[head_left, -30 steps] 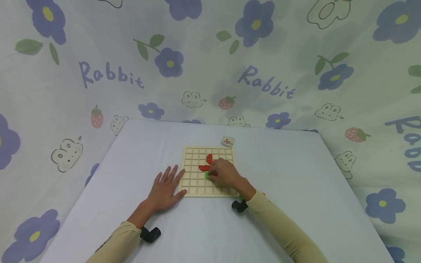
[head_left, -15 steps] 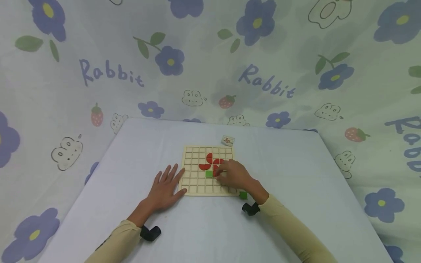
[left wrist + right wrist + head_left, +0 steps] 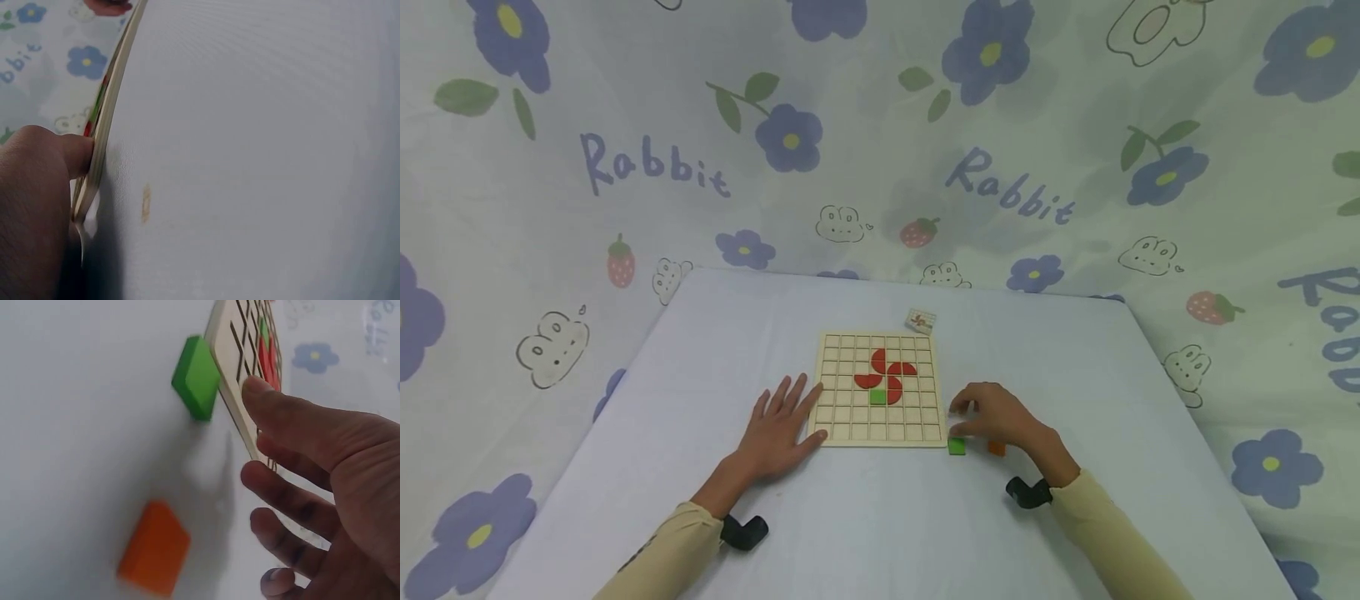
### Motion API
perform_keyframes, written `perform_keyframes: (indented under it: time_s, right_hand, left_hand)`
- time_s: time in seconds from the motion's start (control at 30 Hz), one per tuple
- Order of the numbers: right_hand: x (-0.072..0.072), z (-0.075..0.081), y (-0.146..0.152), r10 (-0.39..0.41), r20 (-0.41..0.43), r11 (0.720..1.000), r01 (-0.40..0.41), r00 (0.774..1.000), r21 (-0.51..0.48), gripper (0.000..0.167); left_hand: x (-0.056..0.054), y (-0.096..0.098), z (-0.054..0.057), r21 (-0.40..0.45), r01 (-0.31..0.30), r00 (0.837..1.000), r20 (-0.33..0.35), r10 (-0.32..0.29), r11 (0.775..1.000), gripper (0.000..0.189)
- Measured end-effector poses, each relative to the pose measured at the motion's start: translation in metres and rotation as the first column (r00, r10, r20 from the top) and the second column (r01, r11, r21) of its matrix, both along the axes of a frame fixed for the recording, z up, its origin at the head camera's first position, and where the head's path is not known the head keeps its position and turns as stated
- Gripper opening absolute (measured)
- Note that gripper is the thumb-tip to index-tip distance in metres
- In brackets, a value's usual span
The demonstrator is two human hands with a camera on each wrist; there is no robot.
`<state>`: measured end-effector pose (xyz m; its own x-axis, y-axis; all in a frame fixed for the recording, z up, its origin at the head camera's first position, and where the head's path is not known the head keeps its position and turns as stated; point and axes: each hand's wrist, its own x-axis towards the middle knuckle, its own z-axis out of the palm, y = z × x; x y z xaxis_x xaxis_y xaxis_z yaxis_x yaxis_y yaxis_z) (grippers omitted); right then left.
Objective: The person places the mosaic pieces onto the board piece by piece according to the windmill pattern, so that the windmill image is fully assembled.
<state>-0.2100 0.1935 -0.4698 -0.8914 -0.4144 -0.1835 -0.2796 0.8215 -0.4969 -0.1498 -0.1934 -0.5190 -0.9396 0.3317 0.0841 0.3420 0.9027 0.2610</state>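
Note:
A wooden grid board (image 3: 842, 425) lies on the table with several red rounded pieces (image 3: 904, 369) forming a pinwheel near its middle. One green square tile (image 3: 877, 397) sits in a cell just below them. My left hand (image 3: 777, 433) rests flat at the board's left edge, fingers spread; its thumb (image 3: 78, 154) touches the rim. Right of the board, my right hand (image 3: 1000, 414) hovers with loosely bent fingers and nothing between them. Below its fingertips a loose green tile (image 3: 199, 378) lies by the board's corner. An orange tile (image 3: 155, 550) lies farther right, partly hidden by the hand in the head view.
A small pale block (image 3: 921, 321) with a red pattern on a grid stands behind the board's far right corner. White cloth (image 3: 760, 333) covers the table. A floral curtain (image 3: 880, 183) hangs behind it.
My right hand has left the green tile on the board, passed over the red pieces, and moved right off the board, uncovering the loose green and orange tiles. The left hand stays put.

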Motion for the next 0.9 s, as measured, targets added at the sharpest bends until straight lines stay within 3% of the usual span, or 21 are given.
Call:
perform_keyframes:
  time_s: [0.3,0.5,0.9]
  right_hand:
    - [0.010,0.017,0.036,-0.011,0.135,0.997,0.000,0.991,0.076,0.037]
    - [0.015,0.013,0.039,0.026,0.204,0.999,-0.031,0.979,0.024,0.032]
    - [0.006,-0.002,0.023,0.067,0.003,0.993,-0.066,0.998,-0.099,0.025]
  left_hand:
    - [0.001,-0.001,0.006,-0.020,0.002,1.000,-0.028,-0.003,1.000,0.076]
    - [0.004,-0.001,0.007,0.008,0.007,0.999,-0.043,-0.007,1.000,0.075]
    - [0.002,-0.001,0.000,0.039,0.017,0.999,-0.036,-0.015,0.999,0.076]
